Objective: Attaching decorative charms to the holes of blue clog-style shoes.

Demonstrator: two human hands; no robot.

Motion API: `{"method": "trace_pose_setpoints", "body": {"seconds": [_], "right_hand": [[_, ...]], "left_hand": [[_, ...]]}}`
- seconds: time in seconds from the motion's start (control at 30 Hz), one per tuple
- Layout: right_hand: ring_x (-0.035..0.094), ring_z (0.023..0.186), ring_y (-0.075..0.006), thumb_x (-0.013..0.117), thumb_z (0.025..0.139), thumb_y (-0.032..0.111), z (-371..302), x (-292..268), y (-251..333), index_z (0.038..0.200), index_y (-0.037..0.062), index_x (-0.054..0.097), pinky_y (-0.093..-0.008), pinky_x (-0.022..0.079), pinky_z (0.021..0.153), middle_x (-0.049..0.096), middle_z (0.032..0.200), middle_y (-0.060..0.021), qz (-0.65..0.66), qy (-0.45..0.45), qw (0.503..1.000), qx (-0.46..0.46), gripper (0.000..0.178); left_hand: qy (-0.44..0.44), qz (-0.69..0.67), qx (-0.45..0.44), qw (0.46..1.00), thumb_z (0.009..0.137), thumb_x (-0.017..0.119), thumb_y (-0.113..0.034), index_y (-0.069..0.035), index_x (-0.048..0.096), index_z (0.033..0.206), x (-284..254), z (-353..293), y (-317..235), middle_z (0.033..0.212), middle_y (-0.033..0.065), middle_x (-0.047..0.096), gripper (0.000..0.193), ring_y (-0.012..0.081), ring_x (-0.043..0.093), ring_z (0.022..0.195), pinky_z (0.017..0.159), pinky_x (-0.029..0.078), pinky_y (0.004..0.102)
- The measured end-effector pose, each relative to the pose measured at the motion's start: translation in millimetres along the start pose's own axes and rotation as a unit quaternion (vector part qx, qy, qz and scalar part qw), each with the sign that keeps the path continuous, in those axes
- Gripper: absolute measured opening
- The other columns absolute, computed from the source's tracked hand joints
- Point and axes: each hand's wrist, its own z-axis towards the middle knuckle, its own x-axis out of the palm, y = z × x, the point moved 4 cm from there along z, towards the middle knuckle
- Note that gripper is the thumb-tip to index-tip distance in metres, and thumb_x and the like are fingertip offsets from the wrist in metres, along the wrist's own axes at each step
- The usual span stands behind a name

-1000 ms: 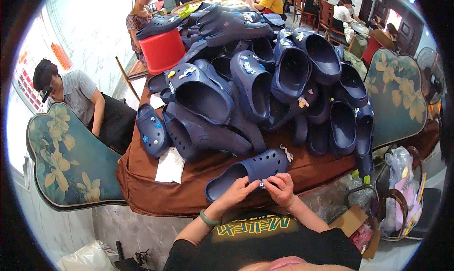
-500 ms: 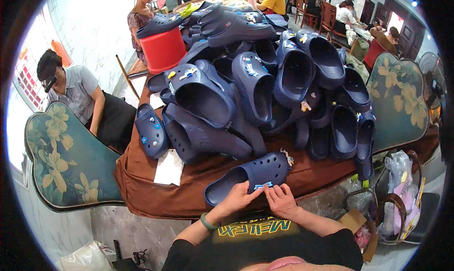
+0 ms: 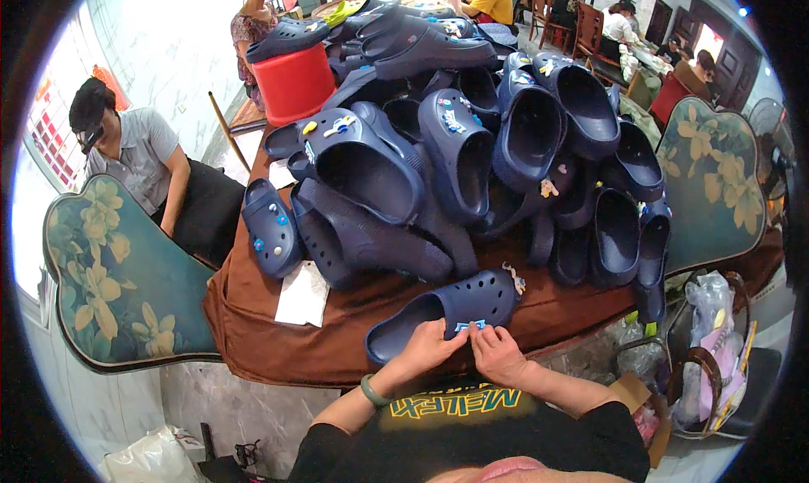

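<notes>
A navy blue clog [image 3: 484, 296] with round holes lies at the near edge of the brown-covered table, its toe pointing right. A small light blue and white charm [image 3: 469, 325] sits on its near side, and a pale figure charm [image 3: 514, 278] at its toe. My left hand [image 3: 428, 346] grips the clog's near edge by the opening, its thumb reaching to the blue charm. Bent against that charm, the fingers of my right hand [image 3: 499, 353] pinch it from the other side; the fingertips partly cover it.
Behind the clog rises a heap of navy clogs [image 3: 371, 176], some with charms. A white paper [image 3: 302, 296] lies left of it, near a red tub [image 3: 295, 87]. Flowered chair backs [image 3: 126, 272] flank the table. A person [image 3: 139, 146] sits at left; bags [image 3: 712, 348] stand at right.
Both hands keep to the same clog and charm, with only slight finger movement. The view has shifted a little.
</notes>
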Motion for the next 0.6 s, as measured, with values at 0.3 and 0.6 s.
{"method": "trace_pose_setpoints", "body": {"seconds": [0.3, 0.6], "right_hand": [[0.056, 0.075, -0.0316, 0.062, 0.076, -0.003, -9.1, -3.4, -43.4, 0.105, 0.0022, 0.062, -0.0410, 0.048, 0.066, 0.058, 0.081, -0.0123, 0.374, -0.170, 0.890, 0.195, 0.029], [0.061, 0.086, -0.0304, 0.065, 0.083, 0.005, -75.7, 58.5, -89.5, 0.098, 0.0037, 0.064, -0.0362, 0.049, 0.074, 0.063, 0.092, -0.0122, 0.348, -0.175, 0.805, 0.446, 0.015]], "left_hand": [[0.000, 0.088, -0.020, 0.996, 0.079, 0.069, -0.040, 0.007, 0.062, 0.076, -28.1, -0.8, 4.6, 0.070, 0.0276, 0.059, 0.047, 0.0349, 0.064, 0.065, 0.058, 0.046, 0.0433], [0.074, -0.146, -0.089, 0.982, 0.081, 0.071, -0.015, 0.006, 0.064, 0.104, -44.0, -23.9, -1.5, 0.094, 0.0053, 0.067, 0.032, 0.0115, 0.060, 0.087, 0.081, 0.048, 0.0275]]}}
